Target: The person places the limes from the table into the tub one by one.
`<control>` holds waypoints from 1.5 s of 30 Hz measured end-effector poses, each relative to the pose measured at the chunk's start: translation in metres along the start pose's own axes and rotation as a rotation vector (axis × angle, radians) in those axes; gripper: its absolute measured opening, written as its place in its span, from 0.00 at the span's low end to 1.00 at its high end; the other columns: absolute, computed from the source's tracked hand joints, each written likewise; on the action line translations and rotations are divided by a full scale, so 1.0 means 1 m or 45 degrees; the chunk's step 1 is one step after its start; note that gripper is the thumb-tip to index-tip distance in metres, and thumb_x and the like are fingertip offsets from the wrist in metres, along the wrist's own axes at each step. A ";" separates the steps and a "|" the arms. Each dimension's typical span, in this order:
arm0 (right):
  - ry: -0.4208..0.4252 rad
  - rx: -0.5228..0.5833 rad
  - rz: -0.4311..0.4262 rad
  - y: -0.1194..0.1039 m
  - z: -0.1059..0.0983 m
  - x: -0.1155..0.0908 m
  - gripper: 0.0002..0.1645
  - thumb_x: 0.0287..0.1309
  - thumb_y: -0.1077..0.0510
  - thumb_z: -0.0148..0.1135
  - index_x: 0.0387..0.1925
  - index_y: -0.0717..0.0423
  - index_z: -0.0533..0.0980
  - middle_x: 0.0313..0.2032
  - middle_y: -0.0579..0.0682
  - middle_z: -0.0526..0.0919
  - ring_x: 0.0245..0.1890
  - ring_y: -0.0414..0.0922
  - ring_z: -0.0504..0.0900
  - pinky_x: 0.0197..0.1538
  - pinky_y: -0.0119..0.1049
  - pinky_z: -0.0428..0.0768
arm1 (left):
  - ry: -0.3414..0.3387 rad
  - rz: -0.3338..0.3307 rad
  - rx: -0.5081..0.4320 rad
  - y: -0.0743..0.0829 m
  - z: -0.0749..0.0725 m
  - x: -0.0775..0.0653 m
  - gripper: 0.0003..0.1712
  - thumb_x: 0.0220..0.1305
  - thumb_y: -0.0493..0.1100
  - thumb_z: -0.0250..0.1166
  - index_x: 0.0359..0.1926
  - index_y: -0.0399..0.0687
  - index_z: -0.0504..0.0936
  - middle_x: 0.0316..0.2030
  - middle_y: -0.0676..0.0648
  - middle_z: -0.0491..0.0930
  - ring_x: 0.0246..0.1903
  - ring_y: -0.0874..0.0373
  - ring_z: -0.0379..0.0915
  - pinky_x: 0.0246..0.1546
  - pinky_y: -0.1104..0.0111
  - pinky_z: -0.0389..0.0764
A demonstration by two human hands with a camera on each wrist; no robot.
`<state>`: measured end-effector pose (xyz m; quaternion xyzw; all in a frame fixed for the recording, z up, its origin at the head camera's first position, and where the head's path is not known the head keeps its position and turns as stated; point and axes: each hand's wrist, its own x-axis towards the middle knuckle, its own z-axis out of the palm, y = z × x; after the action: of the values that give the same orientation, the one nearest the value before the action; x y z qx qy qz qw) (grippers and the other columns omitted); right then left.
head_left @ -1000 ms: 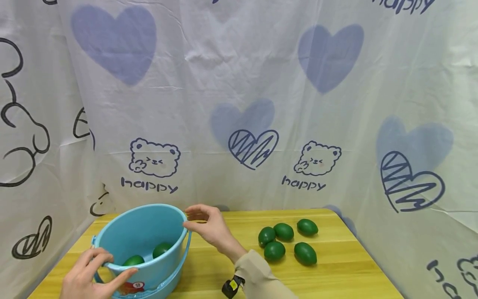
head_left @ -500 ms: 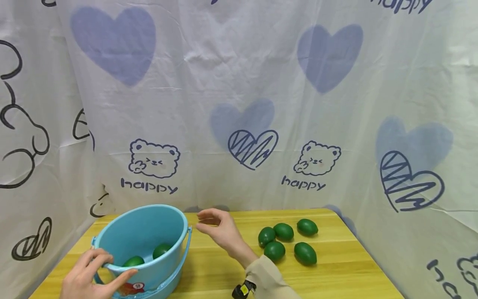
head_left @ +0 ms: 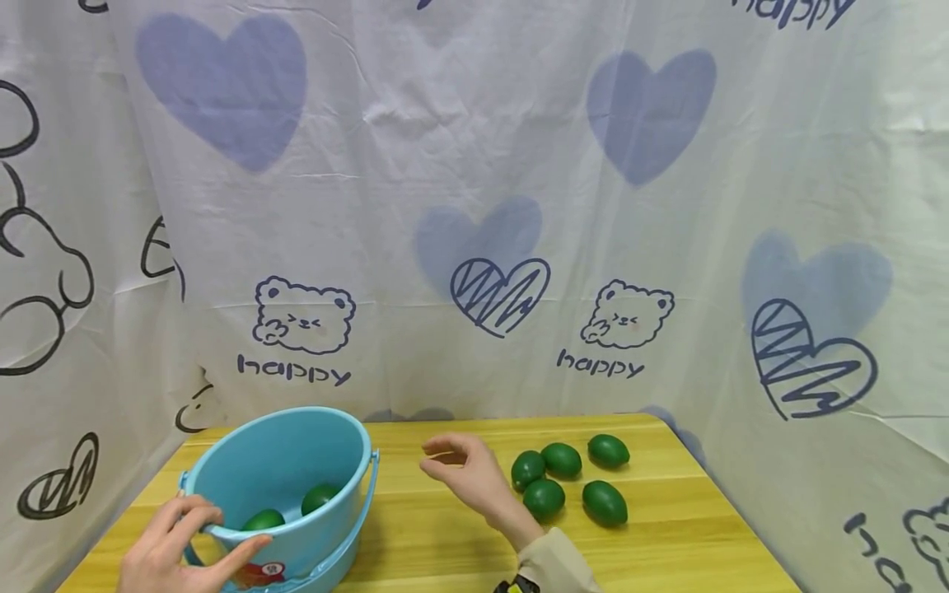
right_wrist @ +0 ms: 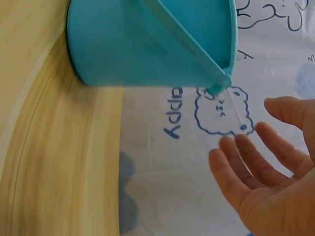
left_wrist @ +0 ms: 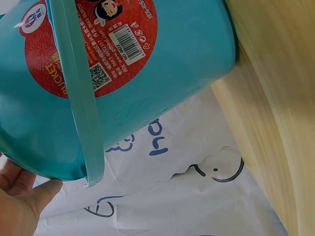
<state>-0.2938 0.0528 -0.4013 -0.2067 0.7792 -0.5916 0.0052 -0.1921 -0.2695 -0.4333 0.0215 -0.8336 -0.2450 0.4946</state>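
A light blue plastic bucket [head_left: 296, 457] stands at the left of the table, two green limes visible inside it, one lime [head_left: 320, 498] at the right and another lime [head_left: 264, 520] nearer the front. My left hand [head_left: 174, 539] grips the bucket's near left rim between thumb and fingers; the left wrist view shows this hold from below the rim, beside the red label [left_wrist: 118, 44]. To the right of the bucket, my right hand [head_left: 474, 478] is in the air, fingers loosely bent and apart from the thumb, holding nothing. The bucket's handle [right_wrist: 189, 42] hangs down its side.
Several green limes [head_left: 544, 499] lie grouped on the right half of the yellow wooden table [head_left: 437, 543]. A white printed cloth [head_left: 400, 346] hangs behind the table and along both sides.
My right hand has let go of the bucket's right rim and moved right, toward the limes on the table. The left hand stays on the rim, and the bucket has not moved.
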 end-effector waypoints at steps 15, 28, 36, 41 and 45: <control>-0.150 -0.321 0.040 0.025 -0.053 -0.031 0.12 0.63 0.48 0.64 0.45 0.47 0.82 0.44 0.47 0.85 0.43 0.45 0.83 0.42 0.38 0.82 | 0.055 0.031 -0.058 0.002 0.001 -0.001 0.32 0.10 0.50 0.89 0.21 0.51 0.78 0.27 0.54 0.73 0.25 0.78 0.56 0.23 0.85 0.62; -0.061 -0.311 0.113 0.044 -0.094 -0.047 0.15 0.62 0.45 0.65 0.42 0.50 0.83 0.41 0.46 0.86 0.43 0.44 0.82 0.44 0.37 0.80 | 0.069 0.068 -0.064 -0.001 0.001 -0.003 0.32 0.10 0.50 0.88 0.21 0.52 0.78 0.27 0.55 0.72 0.26 0.80 0.55 0.23 0.84 0.62; 0.058 -0.259 0.225 0.057 -0.126 -0.057 0.20 0.63 0.45 0.64 0.47 0.55 0.82 0.46 0.53 0.86 0.43 0.45 0.83 0.45 0.40 0.82 | 0.021 0.015 -0.017 0.001 0.000 -0.002 0.32 0.10 0.52 0.88 0.20 0.54 0.77 0.27 0.55 0.72 0.25 0.76 0.56 0.23 0.84 0.60; 0.165 -0.219 0.250 0.061 -0.142 -0.058 0.21 0.63 0.46 0.64 0.49 0.57 0.82 0.47 0.54 0.86 0.46 0.48 0.83 0.47 0.41 0.83 | 0.001 0.010 -0.003 0.002 -0.001 -0.001 0.32 0.11 0.52 0.88 0.20 0.54 0.77 0.27 0.55 0.72 0.26 0.74 0.58 0.24 0.85 0.61; 0.345 -0.249 0.292 0.063 -0.149 -0.060 0.21 0.61 0.47 0.66 0.49 0.56 0.82 0.47 0.52 0.86 0.48 0.46 0.82 0.50 0.42 0.82 | -0.001 0.006 0.002 0.002 -0.002 0.000 0.31 0.11 0.52 0.88 0.20 0.52 0.78 0.27 0.54 0.73 0.26 0.73 0.59 0.25 0.86 0.61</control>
<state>-0.2970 0.2235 -0.4292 -0.0346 0.8451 -0.5309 -0.0526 -0.1904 -0.2685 -0.4316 0.0197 -0.8340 -0.2433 0.4949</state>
